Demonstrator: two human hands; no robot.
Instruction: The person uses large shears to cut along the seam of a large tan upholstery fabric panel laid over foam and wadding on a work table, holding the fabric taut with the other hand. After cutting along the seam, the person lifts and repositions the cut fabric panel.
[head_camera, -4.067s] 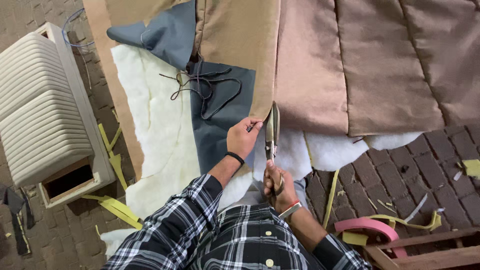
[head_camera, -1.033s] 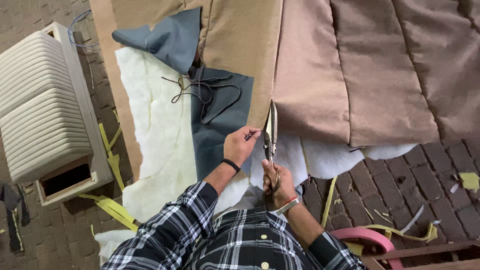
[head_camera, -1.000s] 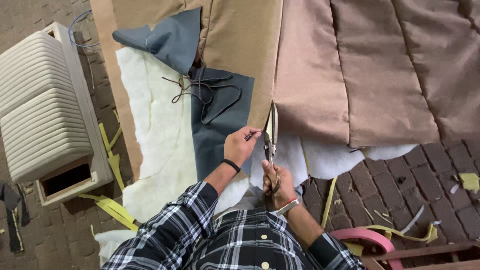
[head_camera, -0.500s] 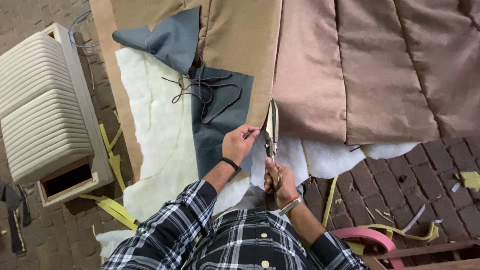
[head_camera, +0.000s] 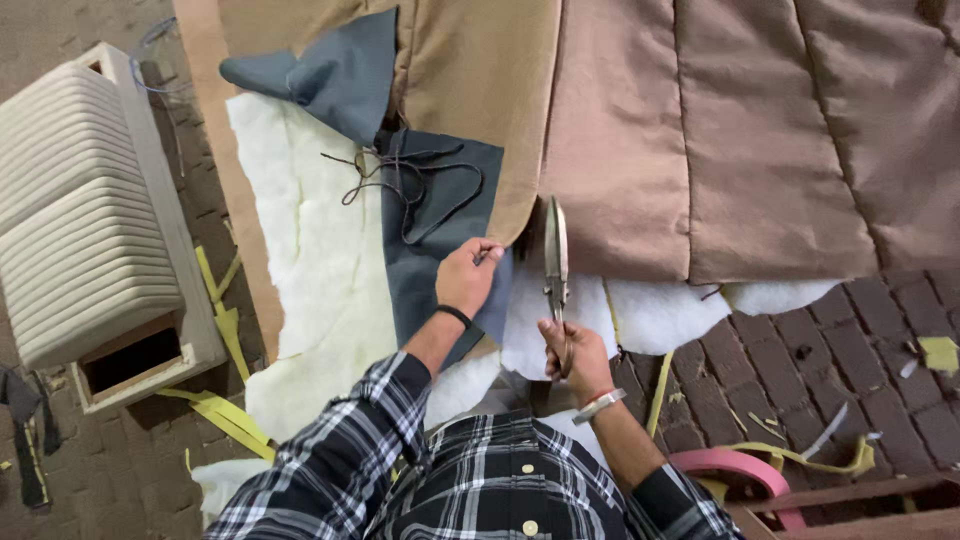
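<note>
Leftmost, a cream ribbed cabinet (head_camera: 85, 210) lies on the brick floor (head_camera: 830, 370), with yellow strips (head_camera: 225, 400) scattered near it. Next to the right, white batting (head_camera: 310, 260) spreads under a dark grey fabric panel (head_camera: 430, 230) that carries a loose brown cord (head_camera: 400, 175). The left hand (head_camera: 468, 275) pinches the near right edge of that grey panel, fingers closed on the cloth. Just to its right, the right hand (head_camera: 572, 352) has its grip closed around the handles of a pair of large scissors (head_camera: 555, 255), whose blades point far, toward the tan fabric (head_camera: 480, 90) edge, nearly shut. Farther right lies the quilted brown fabric (head_camera: 720, 140), and a pink tape roll (head_camera: 745, 475) sits near the right.
</note>
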